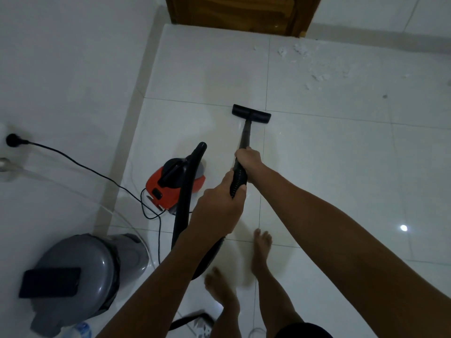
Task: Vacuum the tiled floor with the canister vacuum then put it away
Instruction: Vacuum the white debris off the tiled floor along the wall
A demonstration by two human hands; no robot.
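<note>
Far left: plug in the wall, cord running down to the red canister vacuum on the tiled floor by the wall. Below it a grey bin w/ a dark phone on the lid. Black hose arcs up from the vacuum to the left hand, closed round the ribbed grip. Right hand wrapped on the wand just ahead. Floor head flat on the tile, centre. White scraps lie top right, well apart from it. Bare feet below.
</note>
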